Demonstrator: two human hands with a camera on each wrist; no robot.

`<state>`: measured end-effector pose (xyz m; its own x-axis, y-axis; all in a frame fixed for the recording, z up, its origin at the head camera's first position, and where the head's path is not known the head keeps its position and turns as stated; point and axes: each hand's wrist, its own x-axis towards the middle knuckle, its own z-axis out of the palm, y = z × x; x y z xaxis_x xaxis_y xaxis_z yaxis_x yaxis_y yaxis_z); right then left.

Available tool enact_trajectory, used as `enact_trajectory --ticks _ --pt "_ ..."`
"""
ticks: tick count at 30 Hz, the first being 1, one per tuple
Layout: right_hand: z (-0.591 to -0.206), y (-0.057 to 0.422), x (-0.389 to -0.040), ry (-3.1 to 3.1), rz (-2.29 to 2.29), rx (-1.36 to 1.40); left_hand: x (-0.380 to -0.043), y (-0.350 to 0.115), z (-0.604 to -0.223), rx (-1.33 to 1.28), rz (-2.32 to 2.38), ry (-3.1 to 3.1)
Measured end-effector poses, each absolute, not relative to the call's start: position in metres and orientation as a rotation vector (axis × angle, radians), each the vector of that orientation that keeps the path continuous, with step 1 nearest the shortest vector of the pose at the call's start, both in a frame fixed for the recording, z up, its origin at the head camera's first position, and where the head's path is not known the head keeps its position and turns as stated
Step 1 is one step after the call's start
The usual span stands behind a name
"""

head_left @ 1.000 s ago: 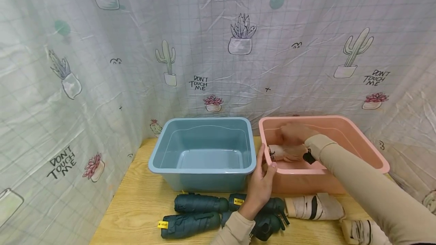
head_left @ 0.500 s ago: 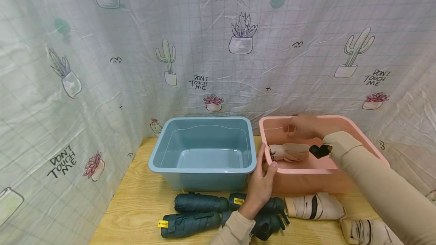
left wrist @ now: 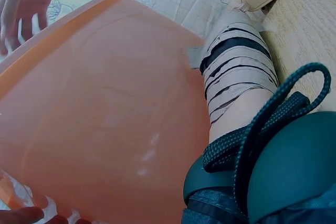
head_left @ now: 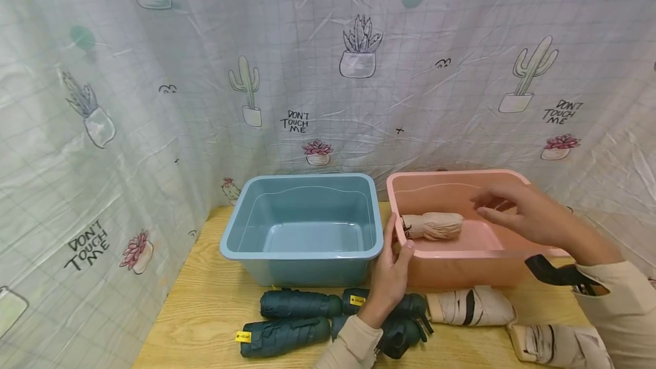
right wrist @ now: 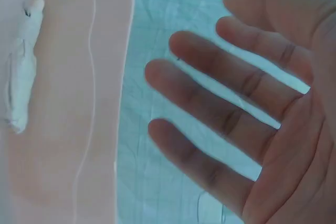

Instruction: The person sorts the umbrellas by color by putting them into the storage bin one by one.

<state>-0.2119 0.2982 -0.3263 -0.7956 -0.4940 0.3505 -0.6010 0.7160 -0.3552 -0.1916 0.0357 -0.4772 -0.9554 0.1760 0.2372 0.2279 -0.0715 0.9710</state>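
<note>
My left hand [head_left: 388, 278] holds the near left corner of a pink plastic bin [head_left: 461, 271], thumb at the rim and fingers along its side. A beige folded umbrella [head_left: 435, 225] lies inside against the bin's left wall. Over the right part of that bin hovers my right hand [head_left: 523, 212]; the right wrist view shows its fingers [right wrist: 210, 93] spread and holding nothing. In front of the bin are two more beige umbrellas, one close to it [head_left: 474, 307] and another nearer me [head_left: 558, 346]. Below my left hand, the left wrist view shows a green umbrella [left wrist: 294, 166] with a cord loop.
A blue bin [head_left: 307, 272] with nothing inside stands left of the pink one. Several dark green folded umbrellas [head_left: 284, 337] with yellow tags lie in front on the wooden table [head_left: 195, 306]. A cactus-print curtain [head_left: 328, 90] hangs behind and at the sides.
My right hand has risen from beside the beige umbrella in the pink bin and drawn back to the right, its fingers loosening. My left hand stays at the bin's corner.
</note>
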Motion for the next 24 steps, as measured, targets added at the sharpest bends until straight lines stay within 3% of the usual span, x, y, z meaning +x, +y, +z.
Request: enact_trajectory --ticks 16,24 --pt "-0.411 0.329 -0.109 -2.56 0.9 0.43 -0.194 0.036 -0.478 -0.45 -2.196 -2.138" --pt "-0.462 0.347 -0.1 -2.713 0.946 0.239 -0.194 0.037 -0.478 -0.444 -2.208 -2.129"
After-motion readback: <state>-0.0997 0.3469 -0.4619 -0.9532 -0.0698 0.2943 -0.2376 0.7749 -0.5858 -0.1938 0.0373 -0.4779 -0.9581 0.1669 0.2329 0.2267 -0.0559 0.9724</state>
